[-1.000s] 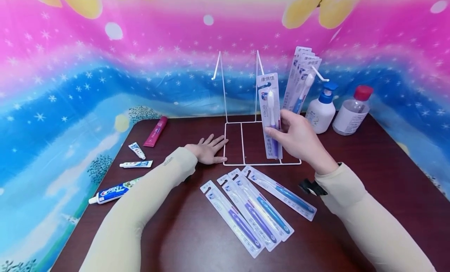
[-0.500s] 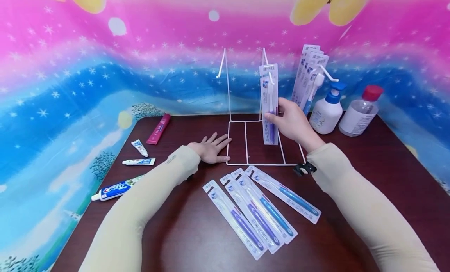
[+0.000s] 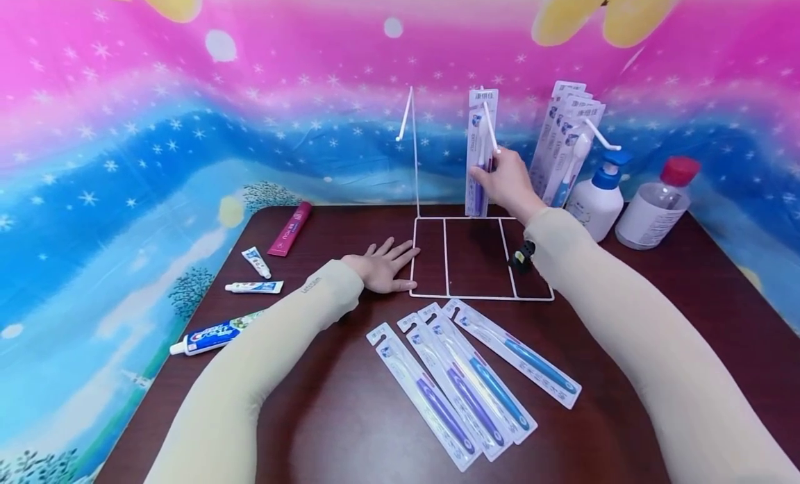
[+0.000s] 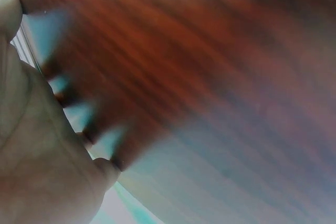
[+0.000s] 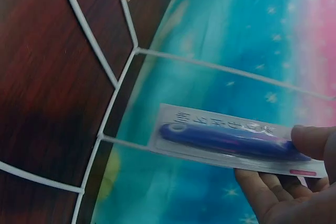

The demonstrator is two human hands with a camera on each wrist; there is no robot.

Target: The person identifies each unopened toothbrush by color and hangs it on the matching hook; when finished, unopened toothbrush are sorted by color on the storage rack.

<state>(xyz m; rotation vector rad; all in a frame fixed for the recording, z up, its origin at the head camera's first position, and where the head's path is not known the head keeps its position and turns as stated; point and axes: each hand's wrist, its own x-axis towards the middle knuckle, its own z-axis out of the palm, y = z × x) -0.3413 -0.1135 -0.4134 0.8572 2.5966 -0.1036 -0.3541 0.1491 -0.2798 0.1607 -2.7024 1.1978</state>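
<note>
My right hand (image 3: 509, 182) pinches a packaged toothbrush (image 3: 476, 185) with a purple handle, thumb in front and fingers behind. The pack is upright at the back of a white wire rack (image 3: 481, 298), and the rack's middle hook (image 3: 489, 126) overlaps its top. In the right wrist view the lower end of the toothbrush pack (image 5: 226, 137) shows in front of the rack's uprights. My left hand (image 3: 384, 267) lies with fingers spread on the table, fingertips at the left side of the rack's base. On the right hook hang several packaged toothbrushes (image 3: 570, 151).
Several toothbrush packs (image 3: 450, 401) lie fanned out before the rack. A pump bottle (image 3: 596, 203) and a red-capped bottle (image 3: 653, 210) stand at the right. To the left lie a pink tube (image 3: 290, 228), two small tubes (image 3: 256, 287) and a blue toothpaste tube (image 3: 215, 335).
My right hand has carried the toothbrush pack up and back, from over the rack's base to its middle upright, with the hook now in front of the card. The left hand stays put.
</note>
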